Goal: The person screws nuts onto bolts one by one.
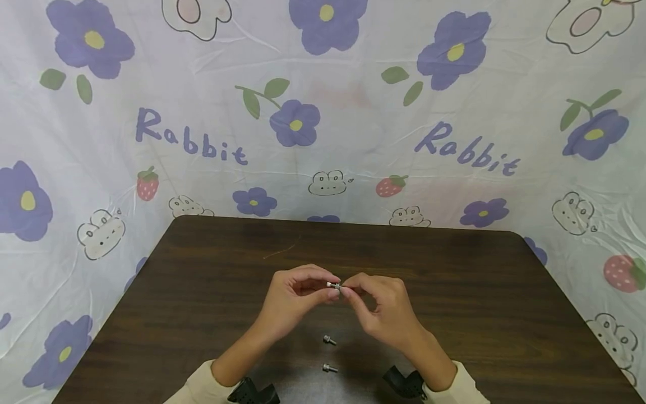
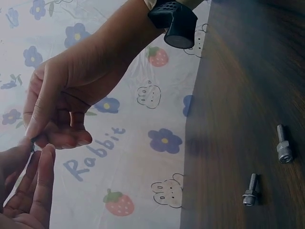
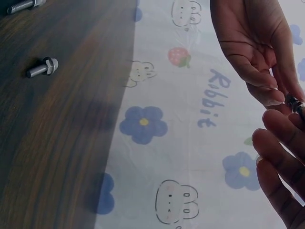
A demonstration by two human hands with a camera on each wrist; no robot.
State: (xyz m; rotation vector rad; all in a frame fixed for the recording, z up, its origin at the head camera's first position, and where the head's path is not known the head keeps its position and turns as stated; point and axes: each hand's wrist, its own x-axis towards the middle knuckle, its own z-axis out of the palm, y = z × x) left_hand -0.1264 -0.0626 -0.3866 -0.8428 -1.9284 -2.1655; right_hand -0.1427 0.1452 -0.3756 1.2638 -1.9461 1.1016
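Above the middle of the table, a small silver bolt with a nut-like collar on its shank is held between both hands. My left hand pinches one end between thumb and forefinger. From the other side, my right hand pinches the opposite end with thumb and forefinger tips. In the right wrist view the bolt shows dark, partly hidden by the fingers. Below the hands, one bolt with a nut lies on the tabletop, and nearer the front lies another bolt with a nut.
The dark wooden table has rounded far corners. Behind and beside it hangs a white cloth printed with flowers, rabbits and strawberries. Black wrist cameras sit at both cream cuffs. A thin thread-like line shows near the back edge.
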